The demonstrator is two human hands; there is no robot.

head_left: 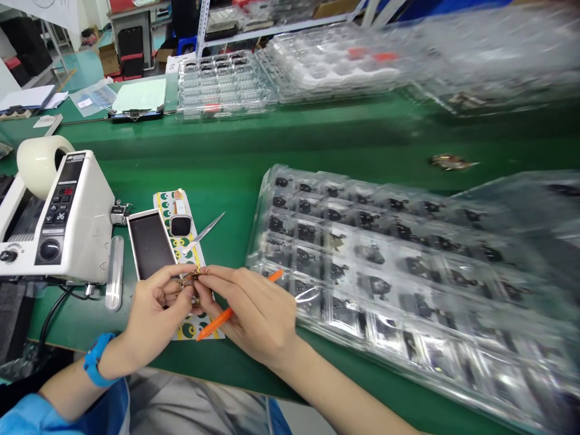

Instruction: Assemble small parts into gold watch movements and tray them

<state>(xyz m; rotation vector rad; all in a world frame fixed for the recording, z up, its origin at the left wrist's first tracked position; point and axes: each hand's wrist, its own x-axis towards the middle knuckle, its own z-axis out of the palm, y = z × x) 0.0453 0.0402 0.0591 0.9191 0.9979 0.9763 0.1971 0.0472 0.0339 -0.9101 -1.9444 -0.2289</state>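
My left hand (156, 317), with a blue band on the wrist, is closed on a small brown-gold part (194, 276), perhaps a flexible circuit piece. From the other side, the fingertips of my right hand (256, 311) pinch at the same part. An orange pen-like stick (214, 324) is also tucked in the right hand, its pointed end to the lower left. Fingers hide much of the part. Below the hands lies a patterned sheet (186, 331). On its upper portion are tweezers (206, 232) and a watch-like device (180, 225), beside a white-rimmed black tray (151, 244).
A tape dispenser (75, 211) stands left, with a clear plastic strip (115, 275) beside it. Stacked clear trays (362, 241) of dark parts fill the right. More trays (224, 84) and a clipboard (139, 96) rest on the back ledge. A loose metallic part (451, 162) lies beyond.
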